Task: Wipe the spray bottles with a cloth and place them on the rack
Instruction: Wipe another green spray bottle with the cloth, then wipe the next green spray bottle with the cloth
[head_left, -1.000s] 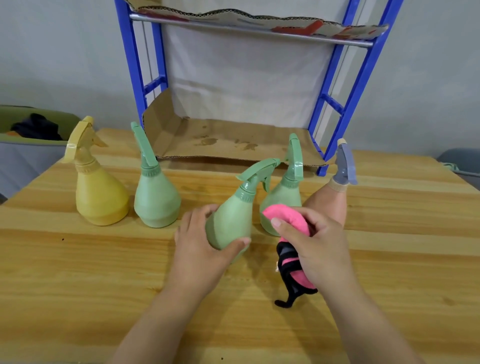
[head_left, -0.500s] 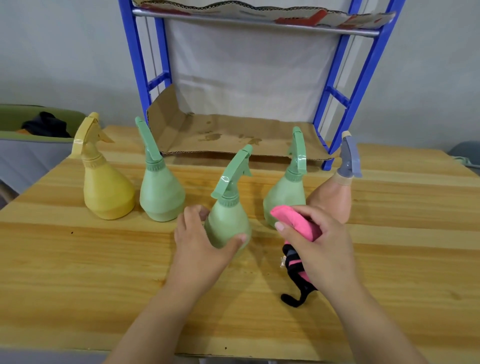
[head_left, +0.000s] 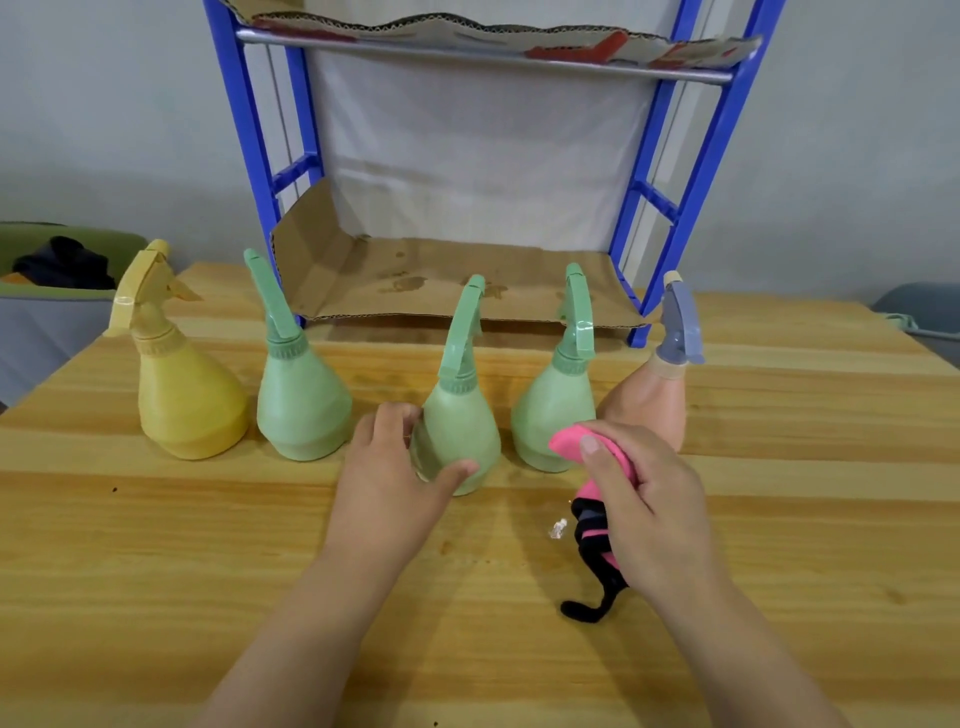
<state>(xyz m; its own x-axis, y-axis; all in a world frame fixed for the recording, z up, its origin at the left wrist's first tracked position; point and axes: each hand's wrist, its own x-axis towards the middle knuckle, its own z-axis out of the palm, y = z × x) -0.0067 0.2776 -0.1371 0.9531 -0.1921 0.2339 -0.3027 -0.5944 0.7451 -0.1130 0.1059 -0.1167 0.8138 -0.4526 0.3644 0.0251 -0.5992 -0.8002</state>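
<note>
Several spray bottles stand in a row on the wooden table (head_left: 156, 545): a yellow bottle (head_left: 187, 400), a green bottle (head_left: 301, 400), a middle green bottle (head_left: 460, 421), another green bottle (head_left: 550, 410) and a peach bottle with a grey-blue trigger (head_left: 649, 400). My left hand (head_left: 395, 478) grips the middle green bottle around its base, holding it upright. To its right, my right hand (head_left: 649, 504) holds a pink and black cloth (head_left: 597, 525), whose black tail hangs down to the table. The blue rack (head_left: 675, 208) stands behind the bottles, its lower shelf lined with cardboard (head_left: 441, 286).
An upper rack shelf with cardboard (head_left: 493, 41) runs across the top. A green bin with dark fabric (head_left: 57, 265) sits off the table's left edge. A small white scrap (head_left: 558, 529) lies on the table by the cloth. A grey object (head_left: 919, 306) shows at the far right.
The middle green bottle, tilted to the right a second ago, now stands upright in my left hand. My right hand with the cloth stays beside it.
</note>
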